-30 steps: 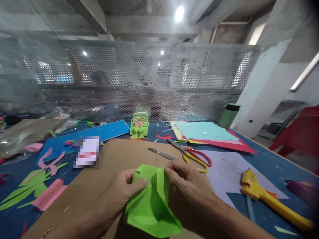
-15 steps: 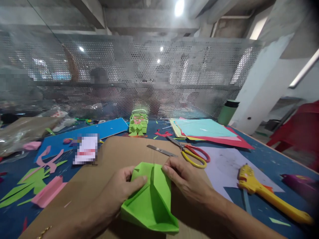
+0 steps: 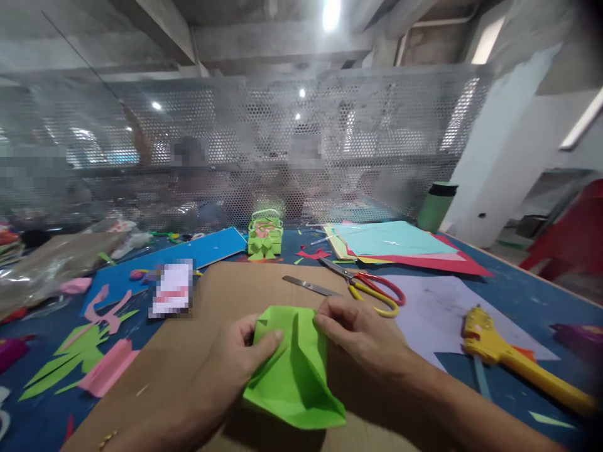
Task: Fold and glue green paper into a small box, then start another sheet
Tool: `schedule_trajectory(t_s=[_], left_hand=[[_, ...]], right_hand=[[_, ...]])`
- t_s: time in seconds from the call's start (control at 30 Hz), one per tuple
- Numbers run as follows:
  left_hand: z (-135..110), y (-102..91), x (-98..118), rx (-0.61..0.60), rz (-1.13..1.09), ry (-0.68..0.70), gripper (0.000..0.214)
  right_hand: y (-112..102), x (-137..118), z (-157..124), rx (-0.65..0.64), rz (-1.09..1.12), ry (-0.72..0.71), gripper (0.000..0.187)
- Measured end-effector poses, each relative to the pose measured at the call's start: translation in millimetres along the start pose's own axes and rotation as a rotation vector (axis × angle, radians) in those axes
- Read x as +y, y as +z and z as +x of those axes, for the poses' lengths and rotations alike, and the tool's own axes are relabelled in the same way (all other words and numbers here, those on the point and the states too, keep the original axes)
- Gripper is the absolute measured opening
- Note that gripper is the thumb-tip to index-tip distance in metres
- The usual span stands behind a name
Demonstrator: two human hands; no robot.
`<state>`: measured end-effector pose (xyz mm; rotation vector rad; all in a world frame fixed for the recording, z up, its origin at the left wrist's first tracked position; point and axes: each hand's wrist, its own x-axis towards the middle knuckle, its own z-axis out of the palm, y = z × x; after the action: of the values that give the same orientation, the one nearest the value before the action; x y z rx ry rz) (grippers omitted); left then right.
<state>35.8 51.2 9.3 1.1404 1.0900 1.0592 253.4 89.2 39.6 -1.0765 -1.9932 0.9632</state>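
A folded piece of green paper (image 3: 292, 370), creased into a shallow open shape with raised edges, is held above a sheet of brown cardboard (image 3: 235, 282). My left hand (image 3: 245, 351) grips its left side, thumb on the inner face and fingers behind. At the upper right corner, my right hand (image 3: 353, 326) pinches the paper between thumb and fingers. Just beyond the hands lie a flat metal blade (image 3: 308, 285) and scissors (image 3: 372, 289) with red and yellow handles. The fingers behind the paper are partly hidden.
A small green paper basket (image 3: 265, 238) stands at the back. Coloured paper sheets (image 3: 396, 238) are stacked behind right, near a green bottle (image 3: 437, 207). A yellow glue gun (image 3: 499, 351) lies right. Green paper scraps (image 3: 61, 367) and pink paper (image 3: 108, 367) lie left. A perforated metal screen (image 3: 235, 144) rises behind.
The camera view has shifted slightly, so the table things appear a little further right. Both hands keep their hold on the green paper, whose lower edge is slightly higher in view.
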Motion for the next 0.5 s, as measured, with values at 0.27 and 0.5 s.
schedule_trajectory(t_s=[0.27, 0.5], left_hand=[[-3.1, 2.8, 7.9, -0.046, 0.056, 0.038, 0.044], [-24.1, 10.3, 16.7, -0.362, 0.068, -0.213, 0.024]], right_hand=[[-6.8, 0.8, 0.1, -0.006, -0.234, -0.117, 0.037], [-3.4, -7.9, -6.2, -0.098, -0.127, -0.028, 0.047]])
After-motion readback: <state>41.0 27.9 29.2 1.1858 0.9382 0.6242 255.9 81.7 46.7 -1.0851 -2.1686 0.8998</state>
